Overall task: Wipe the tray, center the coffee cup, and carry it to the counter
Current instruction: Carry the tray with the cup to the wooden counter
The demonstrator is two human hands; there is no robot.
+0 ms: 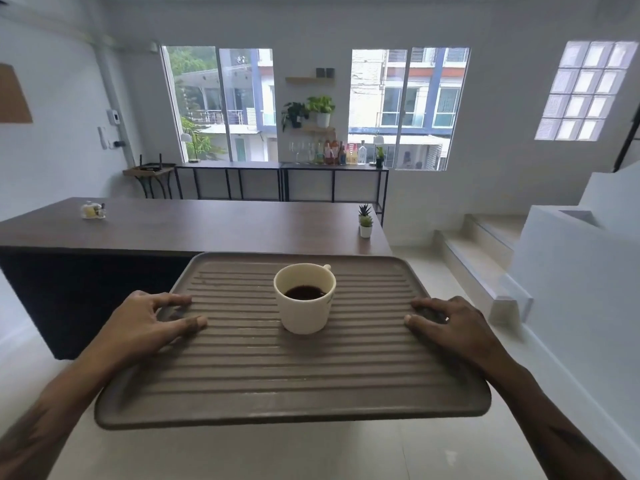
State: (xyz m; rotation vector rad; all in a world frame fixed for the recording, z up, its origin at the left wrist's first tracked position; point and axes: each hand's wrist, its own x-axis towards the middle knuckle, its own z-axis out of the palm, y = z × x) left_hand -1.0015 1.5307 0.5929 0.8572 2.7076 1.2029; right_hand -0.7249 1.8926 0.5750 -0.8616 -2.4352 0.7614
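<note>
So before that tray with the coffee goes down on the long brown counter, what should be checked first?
1. Both sides gripped: left hand and right hand each hold a short edge of the tray. Ok.
2. Coffee cup upright, near the middle: ok.
3. Coffee well below the rim, no visible spill: ok.
4. Tray level: looks roughly level; ok.
5. Landing spot: the counter is bare ahead; a glass jar and small potted plants sit at its ends. Ok.
6. Tray wiped dry: cannot tell.
</note>
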